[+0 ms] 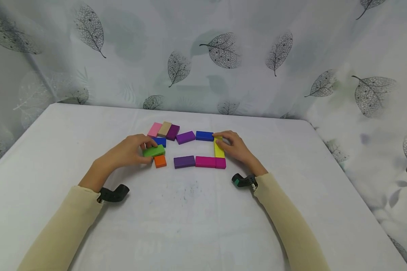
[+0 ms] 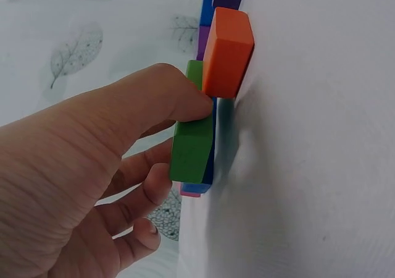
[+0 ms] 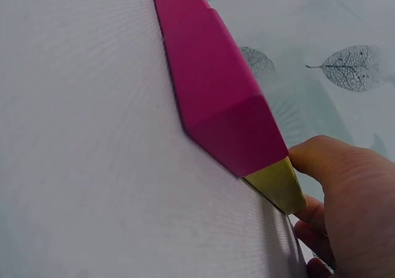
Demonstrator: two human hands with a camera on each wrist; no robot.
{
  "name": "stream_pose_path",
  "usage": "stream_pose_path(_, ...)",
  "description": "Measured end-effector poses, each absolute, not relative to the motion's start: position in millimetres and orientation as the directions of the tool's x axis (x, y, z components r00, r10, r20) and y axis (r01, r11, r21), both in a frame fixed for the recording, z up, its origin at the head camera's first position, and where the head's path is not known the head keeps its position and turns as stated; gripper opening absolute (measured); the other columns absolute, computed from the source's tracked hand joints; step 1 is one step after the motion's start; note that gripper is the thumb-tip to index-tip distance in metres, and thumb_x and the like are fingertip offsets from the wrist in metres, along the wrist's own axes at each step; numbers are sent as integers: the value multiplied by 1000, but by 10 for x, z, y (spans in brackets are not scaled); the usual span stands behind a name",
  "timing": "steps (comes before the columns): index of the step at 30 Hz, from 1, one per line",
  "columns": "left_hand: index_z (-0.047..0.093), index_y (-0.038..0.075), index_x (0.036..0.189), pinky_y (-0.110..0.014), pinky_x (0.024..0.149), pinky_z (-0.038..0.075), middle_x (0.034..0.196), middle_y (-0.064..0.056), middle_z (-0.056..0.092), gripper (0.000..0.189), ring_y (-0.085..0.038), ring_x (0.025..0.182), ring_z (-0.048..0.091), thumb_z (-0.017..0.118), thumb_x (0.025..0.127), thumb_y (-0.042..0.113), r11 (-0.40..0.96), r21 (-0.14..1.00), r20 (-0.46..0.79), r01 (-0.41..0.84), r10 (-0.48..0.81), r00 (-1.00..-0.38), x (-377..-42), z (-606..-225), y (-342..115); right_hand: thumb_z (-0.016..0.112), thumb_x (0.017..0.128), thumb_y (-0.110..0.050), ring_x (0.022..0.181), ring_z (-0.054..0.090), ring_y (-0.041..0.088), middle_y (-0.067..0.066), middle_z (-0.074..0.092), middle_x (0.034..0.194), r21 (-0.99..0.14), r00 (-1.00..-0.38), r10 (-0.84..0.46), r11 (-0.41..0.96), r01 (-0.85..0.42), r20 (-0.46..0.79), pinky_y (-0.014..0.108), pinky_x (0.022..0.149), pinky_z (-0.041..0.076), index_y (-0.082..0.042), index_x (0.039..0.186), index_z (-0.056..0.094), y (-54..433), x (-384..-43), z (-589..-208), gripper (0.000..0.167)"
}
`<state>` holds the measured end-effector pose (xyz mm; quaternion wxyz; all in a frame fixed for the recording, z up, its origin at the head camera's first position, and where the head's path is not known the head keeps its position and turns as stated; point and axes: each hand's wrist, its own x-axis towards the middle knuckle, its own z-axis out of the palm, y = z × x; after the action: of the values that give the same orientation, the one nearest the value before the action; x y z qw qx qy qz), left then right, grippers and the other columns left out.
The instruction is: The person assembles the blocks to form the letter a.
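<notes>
My left hand (image 1: pixel 130 150) pinches a green block (image 1: pixel 154 151), thumb at its near side and fingers over the far side. Beside that block sit an orange block (image 1: pixel 160 161) on the near side and a small blue block (image 1: pixel 160 142) on the far side. In the left wrist view the thumb presses on the green block (image 2: pixel 192 148). My right hand (image 1: pixel 237 146) pinches a yellow block (image 1: pixel 218 148), index fingertip at its far end by a long blue block (image 1: pixel 204 136). The yellow block's near end meets magenta blocks (image 1: pixel 206 162).
A purple block (image 1: pixel 185 137) lies slanted between the long blue block and a tilted row of pink (image 1: pixel 154 130), tan (image 1: pixel 164 129) and plum (image 1: pixel 173 132) blocks. A violet block (image 1: pixel 184 162) lines up with the magenta ones. Leaf-patterned cloth (image 1: pixel 190 22) hangs behind the white table (image 1: pixel 190 218).
</notes>
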<state>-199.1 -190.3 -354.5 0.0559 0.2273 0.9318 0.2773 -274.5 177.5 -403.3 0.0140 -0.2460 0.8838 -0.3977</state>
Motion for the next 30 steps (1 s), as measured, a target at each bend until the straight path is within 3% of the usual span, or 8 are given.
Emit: stream_pose_path(30,64,4,115,-37,80,50,105,-6,62,37,-22,97,52,75,80,9,678,577,84,455,505,-859,-1879,-3490,-1776,57,99,-19,132,42,30,13,57,134,-702,-873,-454,563,-436,178,52,113,26,-9,130,63,1799,-2752,-4034,33)
